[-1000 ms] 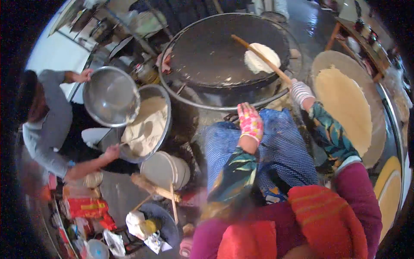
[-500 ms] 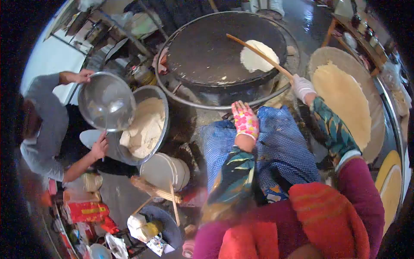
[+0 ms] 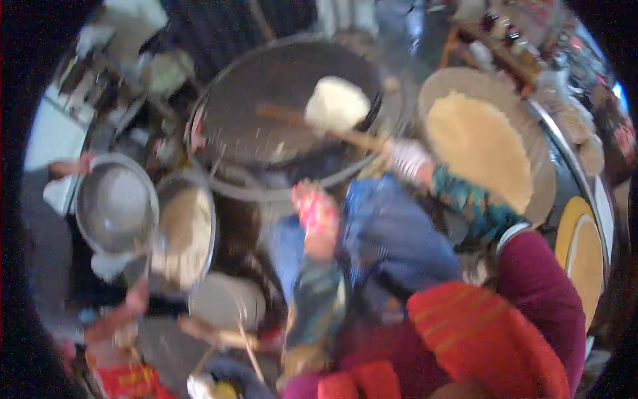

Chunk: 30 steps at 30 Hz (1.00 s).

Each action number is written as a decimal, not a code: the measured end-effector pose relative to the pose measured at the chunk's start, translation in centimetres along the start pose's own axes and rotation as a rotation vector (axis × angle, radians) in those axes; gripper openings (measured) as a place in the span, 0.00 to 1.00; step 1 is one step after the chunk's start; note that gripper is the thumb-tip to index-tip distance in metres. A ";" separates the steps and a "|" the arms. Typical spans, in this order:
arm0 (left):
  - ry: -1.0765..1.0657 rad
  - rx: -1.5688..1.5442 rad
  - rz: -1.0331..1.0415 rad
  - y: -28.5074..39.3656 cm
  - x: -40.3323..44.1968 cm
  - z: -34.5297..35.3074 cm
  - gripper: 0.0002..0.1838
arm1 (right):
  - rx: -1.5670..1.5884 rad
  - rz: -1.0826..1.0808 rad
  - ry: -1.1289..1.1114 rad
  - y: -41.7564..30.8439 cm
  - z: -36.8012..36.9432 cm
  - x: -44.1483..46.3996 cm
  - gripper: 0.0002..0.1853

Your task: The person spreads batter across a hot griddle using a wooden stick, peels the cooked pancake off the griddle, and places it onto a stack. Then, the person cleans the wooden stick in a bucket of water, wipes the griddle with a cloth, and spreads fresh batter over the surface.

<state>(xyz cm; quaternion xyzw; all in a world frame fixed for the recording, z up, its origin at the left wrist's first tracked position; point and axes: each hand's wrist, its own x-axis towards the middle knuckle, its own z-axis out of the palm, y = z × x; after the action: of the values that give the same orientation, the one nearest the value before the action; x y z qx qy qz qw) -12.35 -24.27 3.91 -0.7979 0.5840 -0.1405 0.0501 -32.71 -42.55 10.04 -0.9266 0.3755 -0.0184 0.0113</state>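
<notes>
My right hand, in a whitish glove, grips the handle of a flat wooden batter spreader. The spreader's blurred blade reaches left over a large round black griddle. Just beyond it, a pale patch of batter lies on the griddle's right side. My left hand, in a pink floral glove, is empty near the griddle's front rim, above my blue-covered lap. Its fingers are extended, though smeared by motion.
Right of the griddle, a large thin yellowish pancake lies on a round mat. At left, another person's hand is beside a metal bowl, near a basin of flour. A whitish bucket stands in front.
The spreader has swung toward me, from across the batter to its near side, pointing more leftward. The batter patch looks more compact. The whole view has shifted and blurred.
</notes>
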 end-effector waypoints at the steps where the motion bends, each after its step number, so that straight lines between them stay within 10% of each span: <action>1: -0.108 -0.239 -0.072 0.3 0.4 -2.4 0.29 | 0.121 0.076 0.067 1.2 1.0 0.1 0.10; 11: -0.081 -0.158 -0.105 -0.1 -0.6 -4.2 0.43 | 0.213 0.327 0.115 4.3 1.5 2.4 0.13; 20: -0.013 -0.163 -0.152 -2.3 -0.9 -0.7 0.35 | 0.174 0.300 0.104 4.3 1.6 3.0 0.15; 28: 0.035 -0.166 -0.262 -2.8 -0.6 0.5 0.19 | 0.149 -0.161 -0.002 3.2 -2.1 -0.5 0.13; 30: -0.074 -0.113 -0.263 -3.0 0.5 1.0 0.25 | 0.104 0.207 0.087 6.3 0.5 2.9 0.13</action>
<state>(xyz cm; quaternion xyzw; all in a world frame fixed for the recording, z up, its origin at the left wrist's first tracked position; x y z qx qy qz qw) -9.14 -23.84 3.75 -0.8737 0.4792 -0.0833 0.0077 -34.93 -49.10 9.35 -0.8793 0.4679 -0.0769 0.0448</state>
